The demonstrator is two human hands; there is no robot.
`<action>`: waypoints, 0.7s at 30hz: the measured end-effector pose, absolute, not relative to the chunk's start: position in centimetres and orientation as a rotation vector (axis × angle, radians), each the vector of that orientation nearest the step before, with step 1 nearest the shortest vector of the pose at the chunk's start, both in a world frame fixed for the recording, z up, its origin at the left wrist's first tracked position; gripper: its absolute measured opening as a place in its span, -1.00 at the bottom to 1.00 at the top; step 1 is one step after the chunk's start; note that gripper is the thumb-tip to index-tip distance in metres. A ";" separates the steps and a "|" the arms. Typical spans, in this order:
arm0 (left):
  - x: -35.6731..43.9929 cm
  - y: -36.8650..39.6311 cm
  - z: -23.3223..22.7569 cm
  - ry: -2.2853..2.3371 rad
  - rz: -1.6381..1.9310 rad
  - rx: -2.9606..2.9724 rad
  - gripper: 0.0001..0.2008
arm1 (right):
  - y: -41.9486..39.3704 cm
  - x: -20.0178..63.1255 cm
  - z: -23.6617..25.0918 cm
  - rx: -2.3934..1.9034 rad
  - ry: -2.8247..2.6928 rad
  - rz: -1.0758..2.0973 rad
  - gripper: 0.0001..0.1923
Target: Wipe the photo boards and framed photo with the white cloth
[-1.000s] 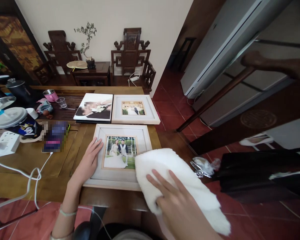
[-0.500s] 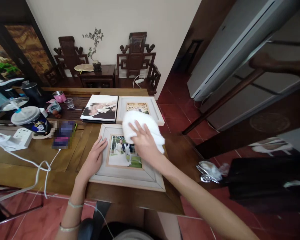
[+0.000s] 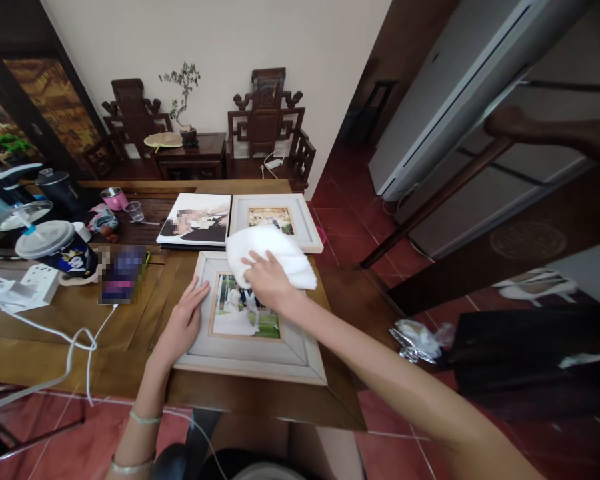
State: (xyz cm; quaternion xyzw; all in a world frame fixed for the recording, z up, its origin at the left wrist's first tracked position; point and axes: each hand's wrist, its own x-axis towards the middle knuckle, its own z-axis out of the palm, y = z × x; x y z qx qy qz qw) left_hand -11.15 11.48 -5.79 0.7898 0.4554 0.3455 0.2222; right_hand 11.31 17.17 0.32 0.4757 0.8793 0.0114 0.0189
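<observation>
A pale wooden picture frame (image 3: 260, 360) with a wedding photo lies flat near the front edge of the table. My left hand (image 3: 183, 327) rests on its left border, fingers extended and holding nothing. Across the frame's upper part, my right hand (image 3: 267, 280) presses and grips a folded white cloth (image 3: 280, 250). The cloth hides the frame's top right portion and part of the photo. Just behind are a second pale picture frame (image 3: 304, 220), partly covered by the cloth, and a photo panel (image 3: 195, 217) to its left.
On the left of the wooden table (image 3: 145, 373) are a lidded cup (image 3: 65, 247), a phone (image 3: 123, 277), a white power strip (image 3: 35, 287) and loose white cables. A pink mug (image 3: 115, 199) and a clear cup (image 3: 135, 211) stand further back. Crumpled plastic (image 3: 415, 340) lies at the right.
My right hand has slid the white cloth to the left along the frame's top. My left hand stays on the frame's left border. The view has shifted slightly.
</observation>
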 end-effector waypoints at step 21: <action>-10.9 11.5 -5.6 1.311 0.897 2.220 -0.55 | 0.6 18.5 0.4 1.417 2.810 -0.284 -0.75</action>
